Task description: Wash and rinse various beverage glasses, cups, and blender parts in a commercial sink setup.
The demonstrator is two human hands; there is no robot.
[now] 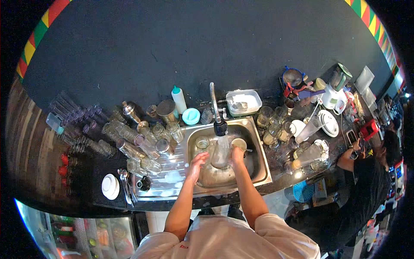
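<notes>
Water runs from a flexible-neck faucet into a stainless steel sink. My right hand is in the right half of the basin and grips a pale cup; the fingers are partly hidden. A small light-coloured piece sticks out at the cup's right side. My left hand hovers over the basin's left side with nothing in it, its fingers slightly apart. Just beyond it a glass stands in the sink. The stream falls between my two hands.
Several glass mugs and tumblers crowd the left drainboard, near stacked white saucers and spoons. Behind the sink are a squeeze bottle and plastic tub. Glassware and a blender stand right; a person works beyond.
</notes>
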